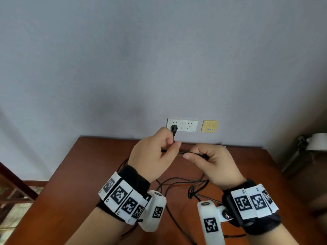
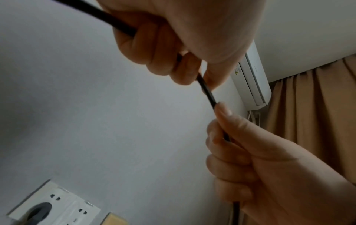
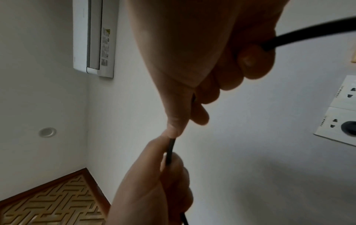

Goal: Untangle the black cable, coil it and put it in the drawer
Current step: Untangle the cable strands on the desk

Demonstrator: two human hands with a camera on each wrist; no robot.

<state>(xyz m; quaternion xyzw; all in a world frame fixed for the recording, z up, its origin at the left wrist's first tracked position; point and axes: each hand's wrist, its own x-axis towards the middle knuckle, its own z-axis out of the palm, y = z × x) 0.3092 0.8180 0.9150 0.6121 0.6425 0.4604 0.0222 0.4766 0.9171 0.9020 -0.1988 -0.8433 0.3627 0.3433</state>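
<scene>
The black cable (image 1: 185,152) runs taut between my two hands above the brown table (image 1: 92,174). My left hand (image 1: 172,147) pinches it between thumb and curled fingers. Just to its right, my right hand (image 1: 196,156) grips the same stretch. From both hands the cable drops to a loose tangle (image 1: 191,190) on the table under my wrists. In the left wrist view the cable (image 2: 207,94) crosses from my left hand (image 2: 188,76) to my right hand (image 2: 223,121). The right wrist view has the cable (image 3: 170,150) between the right hand (image 3: 179,126) and the left hand (image 3: 165,158). No drawer is in view.
On the wall behind the table are two white sockets (image 1: 190,125), the left one with a black plug (image 1: 174,128) in it, and a yellow plate (image 1: 210,126). A wooden frame (image 1: 16,183) stands at the left and a white fixture (image 1: 316,142) at the right.
</scene>
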